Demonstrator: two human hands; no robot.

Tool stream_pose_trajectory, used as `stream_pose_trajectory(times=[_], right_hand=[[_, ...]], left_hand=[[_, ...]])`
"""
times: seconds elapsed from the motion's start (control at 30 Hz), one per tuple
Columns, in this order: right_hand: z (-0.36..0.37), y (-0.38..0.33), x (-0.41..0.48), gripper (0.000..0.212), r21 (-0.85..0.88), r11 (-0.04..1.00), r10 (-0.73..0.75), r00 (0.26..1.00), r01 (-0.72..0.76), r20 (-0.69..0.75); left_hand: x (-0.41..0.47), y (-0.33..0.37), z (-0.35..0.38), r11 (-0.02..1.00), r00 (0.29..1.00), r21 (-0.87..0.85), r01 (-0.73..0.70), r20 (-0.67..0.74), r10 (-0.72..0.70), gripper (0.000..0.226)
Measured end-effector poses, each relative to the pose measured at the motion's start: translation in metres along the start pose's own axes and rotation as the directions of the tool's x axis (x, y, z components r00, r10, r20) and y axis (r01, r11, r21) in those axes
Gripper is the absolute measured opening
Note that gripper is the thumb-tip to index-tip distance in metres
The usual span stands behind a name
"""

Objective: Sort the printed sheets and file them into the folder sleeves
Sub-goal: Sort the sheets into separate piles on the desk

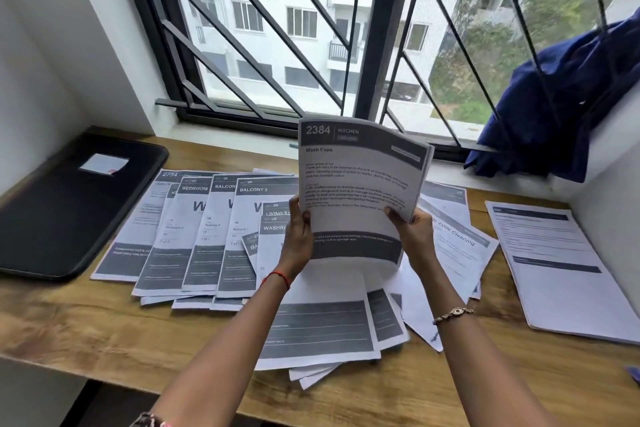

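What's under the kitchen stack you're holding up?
Overlapping printed sheets lie on the table below the held stack; a Table Cleaning sheet pokes out at its right. Their headings directly behind the stack are hidden.

Stack of sheets [360, 191] held above papers [207, 236] spread on a table [86, 322] before a window [381, 28].
Folder [74, 204] lies left of them, a separate pile [561, 267] right, a cloth [561, 107] on the sill [242, 135] behind.
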State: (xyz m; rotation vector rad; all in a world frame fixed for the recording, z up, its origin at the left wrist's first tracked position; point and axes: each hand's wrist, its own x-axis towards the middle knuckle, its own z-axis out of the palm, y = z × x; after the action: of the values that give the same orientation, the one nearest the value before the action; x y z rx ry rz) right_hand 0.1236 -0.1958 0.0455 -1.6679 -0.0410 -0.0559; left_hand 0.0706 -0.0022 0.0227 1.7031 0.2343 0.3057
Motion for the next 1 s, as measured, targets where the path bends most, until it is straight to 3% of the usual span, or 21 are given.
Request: stream_pose_trajectory(times=[0.4, 0.67, 0.9, 1.0], right_hand=[[0.000, -0.017, 0.013, 0.014, 0.005, 1.000, -0.027, 0.999, 0.028, -0.028], [-0.003, -0.022, 0.009, 0.057, 0.055, 0.998, 0.001, 0.999, 0.002, -0.052], [-0.004, -0.003, 0.006, 0.065, -0.009, 0.989, 0.147, 0.989, -0.148, -0.028], [-0.005, 0.013, 0.003, 0.074, -0.039, 0.968, 0.249, 0.969, -0.249, 0.001]], left_hand=[[0.014, 0.015, -0.008, 0.998, 0.999, -0.036, -0.050, -0.014, 0.049, 0.027], [0.016, 0.008, -0.011, 0.997, 0.998, -0.063, 0.049, -0.040, -0.052, 0.027], [0.014, -0.010, -0.018, 0.965, 0.967, -0.069, 0.253, -0.028, -0.255, 0.014], [0.010, -0.015, -0.019, 0.944, 0.944, -0.022, 0.328, -0.027, -0.328, 0.022]])
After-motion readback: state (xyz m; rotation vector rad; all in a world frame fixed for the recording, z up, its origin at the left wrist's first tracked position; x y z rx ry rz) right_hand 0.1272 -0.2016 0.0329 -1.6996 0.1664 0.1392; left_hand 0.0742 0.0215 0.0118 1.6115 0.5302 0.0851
